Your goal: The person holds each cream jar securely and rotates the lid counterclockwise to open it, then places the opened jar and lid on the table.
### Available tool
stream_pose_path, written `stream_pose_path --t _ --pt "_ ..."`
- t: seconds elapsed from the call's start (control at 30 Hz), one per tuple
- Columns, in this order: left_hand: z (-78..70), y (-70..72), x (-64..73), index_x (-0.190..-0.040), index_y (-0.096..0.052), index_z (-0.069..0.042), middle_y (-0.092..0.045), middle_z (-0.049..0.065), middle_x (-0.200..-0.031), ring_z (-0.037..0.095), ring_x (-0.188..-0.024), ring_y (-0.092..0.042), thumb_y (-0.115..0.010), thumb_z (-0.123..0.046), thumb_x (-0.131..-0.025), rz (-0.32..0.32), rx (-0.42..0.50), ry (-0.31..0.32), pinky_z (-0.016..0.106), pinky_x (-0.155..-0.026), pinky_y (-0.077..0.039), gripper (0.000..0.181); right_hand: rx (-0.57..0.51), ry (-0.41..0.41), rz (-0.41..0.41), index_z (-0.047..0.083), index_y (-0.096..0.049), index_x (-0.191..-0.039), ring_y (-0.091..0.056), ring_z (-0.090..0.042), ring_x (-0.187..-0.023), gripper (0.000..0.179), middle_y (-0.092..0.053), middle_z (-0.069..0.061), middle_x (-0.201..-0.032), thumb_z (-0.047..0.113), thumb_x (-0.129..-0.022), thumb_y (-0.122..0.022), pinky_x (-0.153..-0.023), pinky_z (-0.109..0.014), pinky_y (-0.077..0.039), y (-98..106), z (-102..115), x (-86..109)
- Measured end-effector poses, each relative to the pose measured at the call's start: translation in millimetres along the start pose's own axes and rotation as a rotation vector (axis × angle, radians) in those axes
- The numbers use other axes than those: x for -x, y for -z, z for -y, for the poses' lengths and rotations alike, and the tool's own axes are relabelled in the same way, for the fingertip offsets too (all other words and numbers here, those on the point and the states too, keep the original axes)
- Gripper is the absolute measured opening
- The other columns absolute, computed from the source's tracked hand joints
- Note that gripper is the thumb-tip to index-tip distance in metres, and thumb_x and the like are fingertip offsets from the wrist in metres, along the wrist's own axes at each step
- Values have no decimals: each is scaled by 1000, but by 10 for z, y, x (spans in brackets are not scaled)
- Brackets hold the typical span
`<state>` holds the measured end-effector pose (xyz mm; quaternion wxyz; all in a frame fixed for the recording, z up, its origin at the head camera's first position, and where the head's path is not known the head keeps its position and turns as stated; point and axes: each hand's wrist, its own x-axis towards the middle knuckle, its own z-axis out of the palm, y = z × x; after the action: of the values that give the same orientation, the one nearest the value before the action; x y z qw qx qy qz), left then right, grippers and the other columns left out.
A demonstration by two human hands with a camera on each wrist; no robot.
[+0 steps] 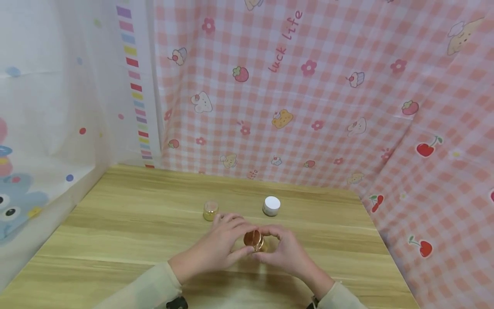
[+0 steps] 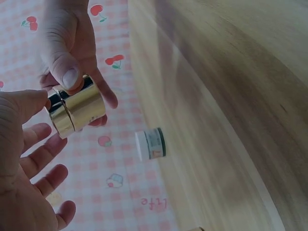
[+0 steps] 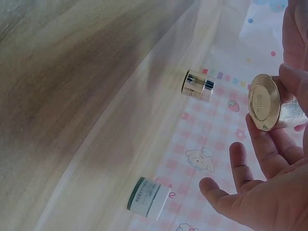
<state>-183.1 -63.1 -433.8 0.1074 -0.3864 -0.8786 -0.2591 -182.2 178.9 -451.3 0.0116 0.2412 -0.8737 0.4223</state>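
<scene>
A shiny gold cosmetic jar (image 1: 253, 240) is held above the table between both hands. My left hand (image 1: 221, 245) pinches its lid end between thumb and forefinger, the other fingers spread apart. On the opposite side, my right hand (image 1: 284, 248) grips the jar's body, thumb on one side and fingers on the other. The left wrist view shows a seam between the lid (image 2: 58, 113) and the body (image 2: 86, 101). Small print marks the round gold base (image 3: 263, 102), which faces the right wrist camera.
Beyond the left fingers stands a smaller gold jar (image 1: 210, 210) on the wood-grain table (image 1: 154, 223). A white-lidded jar (image 1: 272, 206) with a green-edged label stands farther back to the right. Pink checked cloth (image 1: 262, 107) hangs behind the table and along its right side.
</scene>
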Motion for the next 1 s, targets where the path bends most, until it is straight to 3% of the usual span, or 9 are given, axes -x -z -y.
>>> stream_pose_path --t 0.3,0.5,0.7,1.0 --pt "11 -36 -27 -136 -69 -17 -73 -1 -130 25 -130 -56 -77 -43 -97 -7 28 31 58 -112 -37 48 16 2 -7 18 -80 -117 -69 -20 -120 41 -79 4 -120 23 -80 -96 -108 -40 -56 -40 -14 -14" --pt "20 -16 -32 -146 -62 -14 -69 3 -142 29 -138 -55 -79 -44 -95 8 47 54 60 -117 -35 62 13 -32 -13 18 -80 -115 -70 -19 -121 41 -79 6 -118 21 -78 -96 -111 -44 -54 -33 -17 -19" --pt "14 11 -59 -143 -65 -14 -72 -1 -141 27 -138 -56 -83 -35 -93 5 59 40 56 -115 -35 58 -4 -54 -12 23 -80 -116 -69 -16 -123 42 -79 11 -119 26 -78 -97 -113 -46 -52 -26 -15 -22" --pt "37 6 -81 -139 -68 -15 -74 -2 -136 24 -133 -58 -84 -37 -92 15 81 61 54 -114 -36 53 -35 -77 -13 24 -80 -116 -70 -17 -123 41 -79 11 -118 26 -78 -97 -115 -49 -50 -50 -33 -25"
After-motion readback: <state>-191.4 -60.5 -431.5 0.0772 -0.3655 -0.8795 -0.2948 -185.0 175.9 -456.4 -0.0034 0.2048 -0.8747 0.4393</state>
